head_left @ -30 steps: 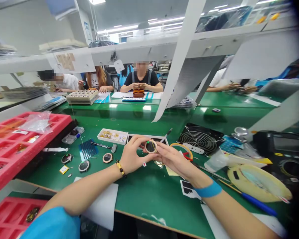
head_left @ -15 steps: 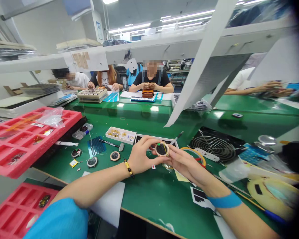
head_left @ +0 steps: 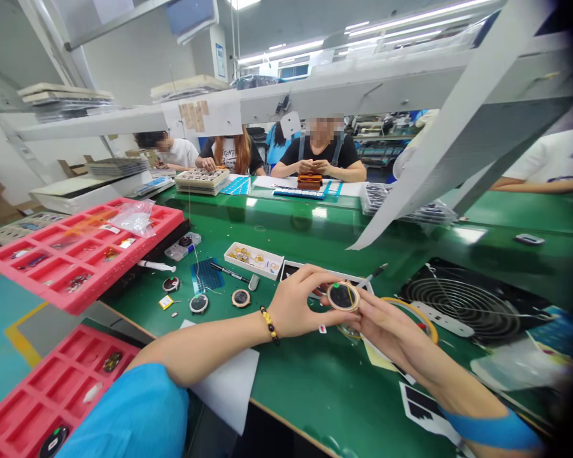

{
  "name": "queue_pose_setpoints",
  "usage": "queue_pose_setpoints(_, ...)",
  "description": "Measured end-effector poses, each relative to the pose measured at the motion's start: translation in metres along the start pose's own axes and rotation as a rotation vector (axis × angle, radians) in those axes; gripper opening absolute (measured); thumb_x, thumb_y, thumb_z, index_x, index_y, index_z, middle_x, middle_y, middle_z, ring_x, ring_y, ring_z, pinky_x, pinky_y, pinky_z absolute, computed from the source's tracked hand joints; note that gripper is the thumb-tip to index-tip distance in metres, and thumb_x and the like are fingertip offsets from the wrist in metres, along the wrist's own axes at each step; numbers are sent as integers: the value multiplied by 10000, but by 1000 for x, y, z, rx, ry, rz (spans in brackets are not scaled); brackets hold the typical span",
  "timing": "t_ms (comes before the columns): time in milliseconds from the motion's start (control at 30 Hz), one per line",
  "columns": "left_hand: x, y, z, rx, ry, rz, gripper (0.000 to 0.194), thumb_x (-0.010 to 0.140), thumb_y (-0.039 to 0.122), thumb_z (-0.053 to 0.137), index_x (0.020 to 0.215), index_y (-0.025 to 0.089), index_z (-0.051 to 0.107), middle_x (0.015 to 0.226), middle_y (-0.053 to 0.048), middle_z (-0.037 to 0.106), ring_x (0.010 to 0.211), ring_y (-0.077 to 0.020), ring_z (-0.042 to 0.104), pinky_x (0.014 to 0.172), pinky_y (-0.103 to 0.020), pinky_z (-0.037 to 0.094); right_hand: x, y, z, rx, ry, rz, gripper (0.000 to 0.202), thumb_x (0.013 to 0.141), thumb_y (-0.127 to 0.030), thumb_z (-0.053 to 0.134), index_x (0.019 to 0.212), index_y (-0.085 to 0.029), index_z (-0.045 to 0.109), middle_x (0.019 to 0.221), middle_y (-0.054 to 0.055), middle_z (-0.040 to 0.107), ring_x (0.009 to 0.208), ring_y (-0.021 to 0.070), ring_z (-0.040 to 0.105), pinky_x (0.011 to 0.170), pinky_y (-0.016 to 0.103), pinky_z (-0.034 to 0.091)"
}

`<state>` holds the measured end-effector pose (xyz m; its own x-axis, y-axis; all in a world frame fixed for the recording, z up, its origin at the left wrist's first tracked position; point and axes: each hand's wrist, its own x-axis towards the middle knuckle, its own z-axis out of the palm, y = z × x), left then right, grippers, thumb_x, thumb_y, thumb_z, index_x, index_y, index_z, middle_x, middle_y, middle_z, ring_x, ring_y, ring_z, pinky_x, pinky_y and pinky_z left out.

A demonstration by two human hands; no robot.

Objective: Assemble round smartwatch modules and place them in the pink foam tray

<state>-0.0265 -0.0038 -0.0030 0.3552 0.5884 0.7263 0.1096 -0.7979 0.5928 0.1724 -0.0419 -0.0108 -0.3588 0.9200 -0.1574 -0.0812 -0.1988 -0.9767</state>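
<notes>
A round watch case (head_left: 342, 296) with a gold rim, dark face and small green dot is held up over the green table. My left hand (head_left: 296, 304), wearing a beaded bracelet, grips its left side between thumb and fingers. The fingers of my right hand (head_left: 391, 326) close on its right edge. Below the hands are a small red-and-white tag (head_left: 321, 329) and a pale yellow paper (head_left: 379, 356), partly covered. To the left lie a rose-gold round watch part (head_left: 240, 298) and a silver-rimmed one (head_left: 198, 303).
Left are pink compartment trays (head_left: 83, 251), a syringe (head_left: 156, 266) and a marker (head_left: 229, 272). Beyond my hands stands a white box (head_left: 254, 261) of gold rings. A black fan grille (head_left: 468, 302) lies right. Co-workers sit across the table (head_left: 219, 222); a paper strip (head_left: 439, 140) hangs from the shelf.
The camera has turned left, so the scene has shifted right in the picture. Both hands still hold the watch case, with little change in grip.
</notes>
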Motion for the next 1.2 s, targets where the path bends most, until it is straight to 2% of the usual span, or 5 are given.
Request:
queue_pose_setpoints(433,1,2,-1,-28,7,3,452,798,402,800,1163,182,651,1109,-75,640,974,-155,650,793,-264,619,2,6,0,-36,44,-48,879,849,-592,582,1568,-186,284,1350,168,509,1290,219,560,1081,361,557)
queue_pose_setpoints(600,1,1,-2,-21,6,21,466,793,392,806,1177,179,648,1119,-74,639,975,-151,648,813,-262,615,-3,-2,11,-20,79,-13,874,849,-609,573,1570,-220,269,1402,151,470,1311,213,545,1020,327,582)
queue_pose_setpoints(767,0,0,-3,-13,1,32,478,792,380,807,1195,183,642,1129,-79,637,993,-159,642,788,-253,612,0,0,7,11,16,-37,912,829,-586,616,1575,-214,245,1407,169,455,1293,212,555,1022,323,586)
queue_pose_setpoints(1000,1,0,-3,11,-4,27,456,812,406,779,1187,187,638,1135,-91,648,1013,-181,645,794,-291,618,0,0,12,50,43,-31,891,832,-570,629,1561,-206,268,1429,161,432,1287,192,557,1002,265,591)
queue_pose_setpoints(1200,1,-2,-2,49,7,56,450,824,445,758,1165,176,640,1119,-95,658,996,-183,654,827,-317,616,1,2,14,91,54,-54,846,832,-579,627,1523,-201,319,1387,147,474,1246,175,576,850,182,592)
